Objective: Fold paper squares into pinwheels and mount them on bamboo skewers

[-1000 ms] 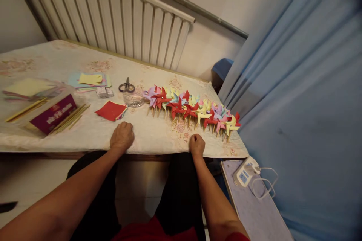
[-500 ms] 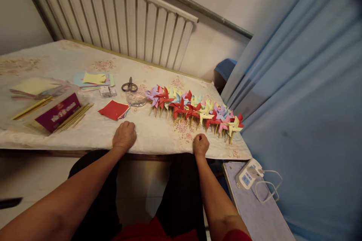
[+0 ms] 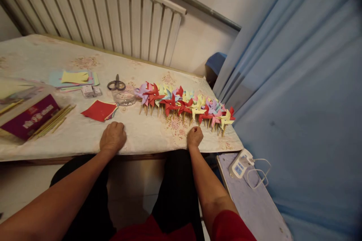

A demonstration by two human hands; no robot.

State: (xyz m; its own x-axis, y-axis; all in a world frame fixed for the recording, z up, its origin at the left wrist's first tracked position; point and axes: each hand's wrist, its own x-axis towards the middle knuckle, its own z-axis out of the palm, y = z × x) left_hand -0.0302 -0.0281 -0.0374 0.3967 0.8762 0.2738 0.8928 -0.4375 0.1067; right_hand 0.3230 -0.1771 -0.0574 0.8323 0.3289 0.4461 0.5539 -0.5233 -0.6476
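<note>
My left hand [image 3: 113, 136] rests closed in a loose fist near the front edge of the table, just below a stack of red paper squares [image 3: 98, 110]. Nothing shows in its fingers. My right hand [image 3: 195, 136] also lies in a fist at the edge, without anything visible in it. Beyond it stand several paper pinwheels [image 3: 185, 106] on thin sticks, in red, yellow, purple, pink and blue. Dark-handled scissors [image 3: 116, 84] lie behind a clear round dish [image 3: 124, 98] with small shiny pieces. Neither hand touches these things.
To the left are sticks [image 3: 52, 122], a clear bag with a purple label [image 3: 29, 116], pastel papers [image 3: 75, 78] and small boxes [image 3: 91, 91]. A radiator [image 3: 124, 19] runs behind the table. On the right hang blue curtains [image 3: 283, 83], beside a power strip [image 3: 240, 163] with a white cable.
The view has shifted, so the table and its things sit further left in the picture. Both hands stay in fists at the table's edge.
</note>
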